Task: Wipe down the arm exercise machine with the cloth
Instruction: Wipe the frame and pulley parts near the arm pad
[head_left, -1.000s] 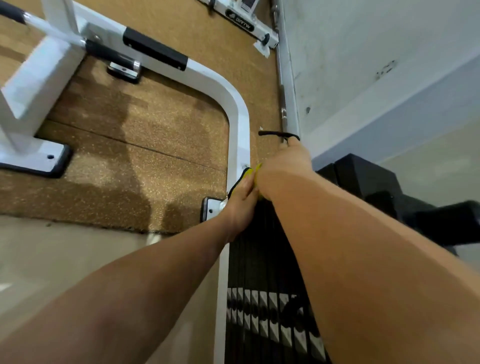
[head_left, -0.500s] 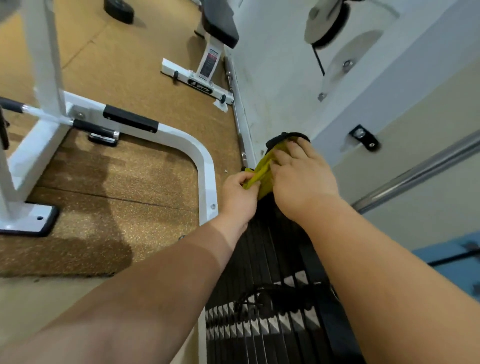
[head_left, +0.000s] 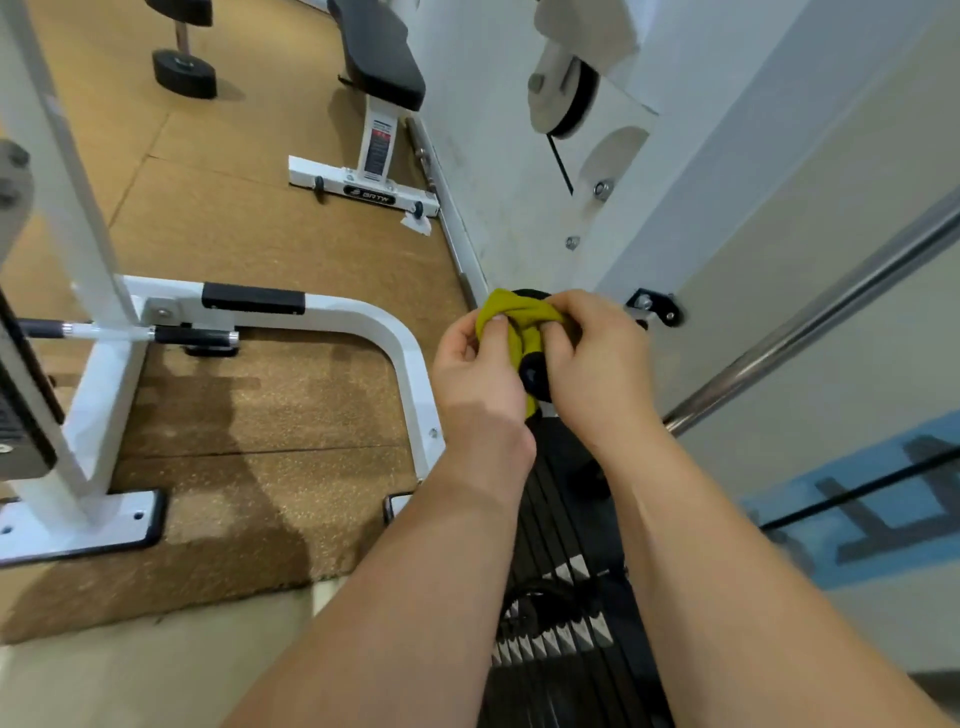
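Cloth (head_left: 511, 317), yellow and bunched, sat above the weight stack (head_left: 561, 525), wrapped over a black knob (head_left: 535, 371). Left hand (head_left: 475, 371) and right hand (head_left: 597, 364) both pinched it, fingers curled on its folds.

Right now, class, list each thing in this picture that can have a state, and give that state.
Yellow-green fabric cloth: bunched up, held in both hands.
Left hand: pinching the cloth.
Right hand: gripping the cloth.
Black padded bench: unoccupied.
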